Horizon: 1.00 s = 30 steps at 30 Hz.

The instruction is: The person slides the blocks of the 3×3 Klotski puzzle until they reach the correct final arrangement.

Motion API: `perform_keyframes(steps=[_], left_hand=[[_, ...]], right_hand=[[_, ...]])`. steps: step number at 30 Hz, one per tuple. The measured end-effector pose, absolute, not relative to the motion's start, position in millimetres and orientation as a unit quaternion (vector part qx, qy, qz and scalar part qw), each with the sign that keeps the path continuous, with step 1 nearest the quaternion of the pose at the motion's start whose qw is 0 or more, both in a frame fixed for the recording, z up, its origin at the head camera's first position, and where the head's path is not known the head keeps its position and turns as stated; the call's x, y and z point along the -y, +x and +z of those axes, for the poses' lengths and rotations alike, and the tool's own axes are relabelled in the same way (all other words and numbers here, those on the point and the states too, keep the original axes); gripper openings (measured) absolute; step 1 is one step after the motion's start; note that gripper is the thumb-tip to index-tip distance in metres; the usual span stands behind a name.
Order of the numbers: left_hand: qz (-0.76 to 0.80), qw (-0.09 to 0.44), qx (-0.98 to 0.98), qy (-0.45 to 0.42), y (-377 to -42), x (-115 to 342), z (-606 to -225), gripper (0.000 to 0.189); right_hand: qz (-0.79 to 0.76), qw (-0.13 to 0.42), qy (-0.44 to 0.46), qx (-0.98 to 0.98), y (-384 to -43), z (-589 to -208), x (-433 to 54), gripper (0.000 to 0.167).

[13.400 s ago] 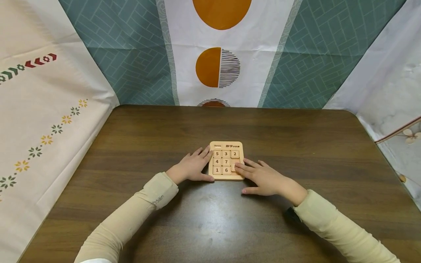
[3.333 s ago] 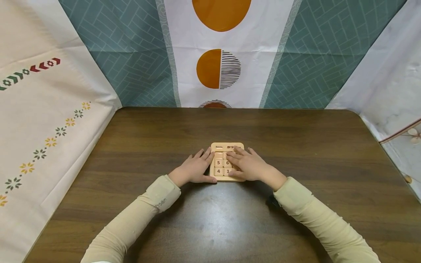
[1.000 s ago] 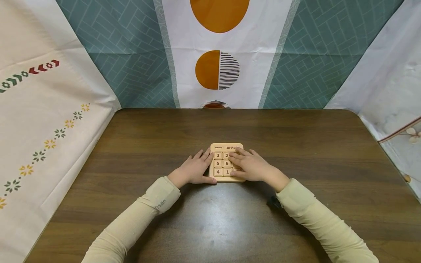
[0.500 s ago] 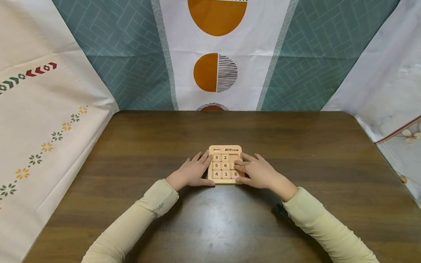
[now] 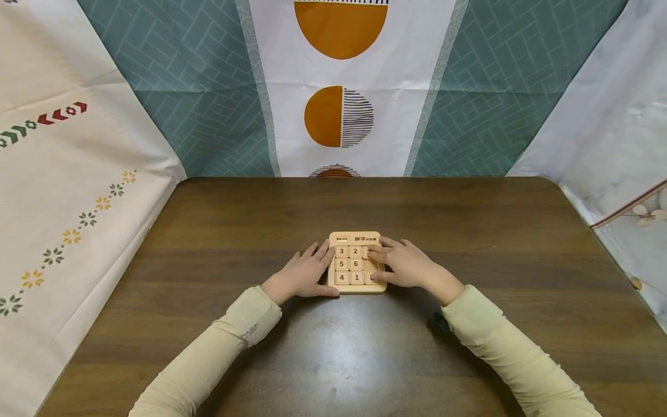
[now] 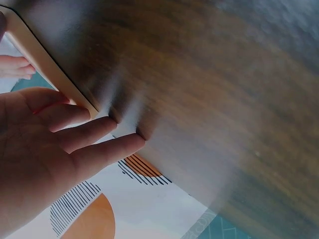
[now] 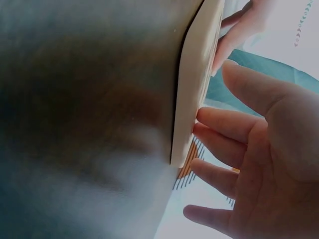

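A pale wooden sliding number puzzle (image 5: 359,289) lies flat on the table. Its left and middle columns read 3 and 2, 5 and 6, 4 and 1 from the top. My left hand (image 5: 303,275) rests along its left edge, fingers extended and thumb at the lower left corner. Fingertips of my right hand (image 5: 411,267) touch the top right tile (image 5: 366,251), whose number they cover. Below that tile is the vacant slot, and my right thumb lies over the bottom right tile. In the right wrist view the fingers (image 7: 224,122) are spread beside the board's side (image 7: 192,89).
The brown wooden table (image 5: 333,365) extends around the puzzle. A patterned curtain (image 5: 208,87) hangs behind its far edge, with pale cloths (image 5: 68,202) at the sides. A dark object (image 5: 439,322) sits under the right wrist.
Over the last half second my right fingers have slid the right column's middle tile up into the top right slot. Earlier, several tiles changed places. My left hand has stayed at the left edge.
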<state>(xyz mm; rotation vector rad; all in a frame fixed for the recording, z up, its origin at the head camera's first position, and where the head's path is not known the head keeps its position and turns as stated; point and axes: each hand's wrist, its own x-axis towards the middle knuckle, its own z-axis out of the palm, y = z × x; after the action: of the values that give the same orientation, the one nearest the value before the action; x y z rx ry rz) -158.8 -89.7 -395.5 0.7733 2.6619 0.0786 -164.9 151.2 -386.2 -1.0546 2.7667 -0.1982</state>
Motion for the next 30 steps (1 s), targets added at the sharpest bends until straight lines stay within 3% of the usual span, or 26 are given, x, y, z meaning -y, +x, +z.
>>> perform_keyframes(steps=[30], left_hand=[[0.028, 0.179, -0.944, 0.275, -160, 90, -397, 0.096]], right_hand=[[-0.077, 0.099, -0.394, -0.911, -151, -387, -153, 0.055]])
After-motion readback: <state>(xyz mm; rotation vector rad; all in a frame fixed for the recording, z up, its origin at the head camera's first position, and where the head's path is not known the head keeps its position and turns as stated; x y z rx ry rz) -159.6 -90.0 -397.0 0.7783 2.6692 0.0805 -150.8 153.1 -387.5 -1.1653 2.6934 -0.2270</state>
